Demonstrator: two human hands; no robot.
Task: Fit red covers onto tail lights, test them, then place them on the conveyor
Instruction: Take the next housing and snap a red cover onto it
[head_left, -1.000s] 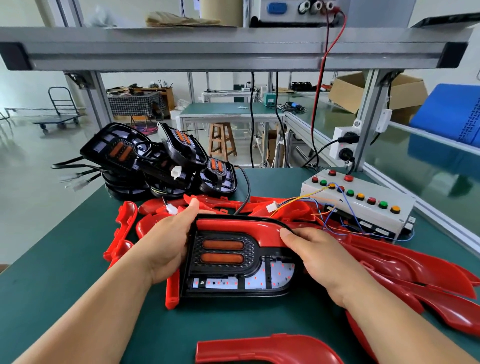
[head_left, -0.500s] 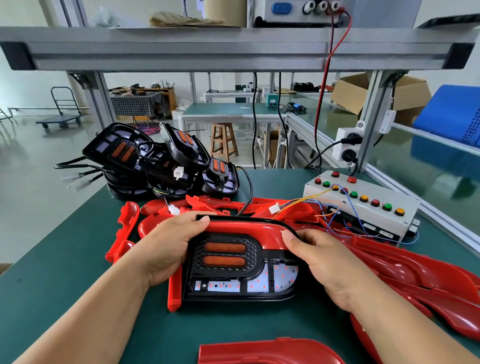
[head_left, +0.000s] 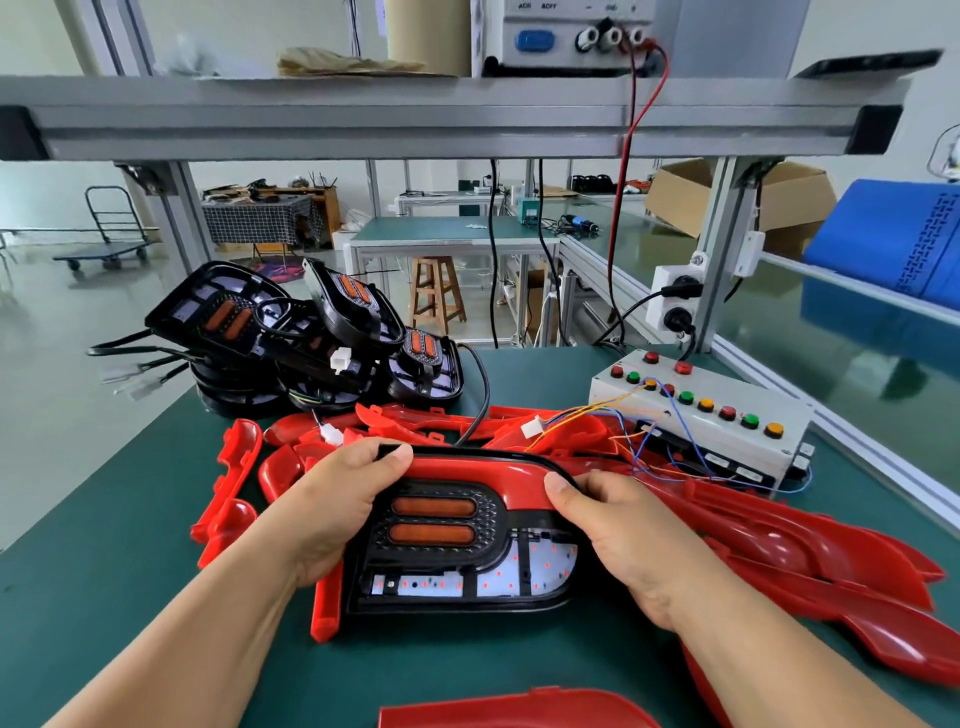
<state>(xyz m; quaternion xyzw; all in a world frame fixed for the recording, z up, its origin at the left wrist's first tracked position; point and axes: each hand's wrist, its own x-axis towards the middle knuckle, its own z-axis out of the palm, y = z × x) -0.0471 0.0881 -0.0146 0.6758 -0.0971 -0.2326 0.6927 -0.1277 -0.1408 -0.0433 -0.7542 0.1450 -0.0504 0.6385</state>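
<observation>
Red plastic, the cover (head_left: 467, 475) lies along the top edge of the black tail light (head_left: 457, 551), which rests on the green table (head_left: 104, 571) between both hands. In the head view, the left hand (head_left: 332, 514) grips the light's left side, thumb on the top rim. The right hand (head_left: 628, 540) holds the right side, thumb pressing on the cover. More red covers (head_left: 805, 566) are piled just right of it, the button box (head_left: 717, 421) behind them.
</observation>
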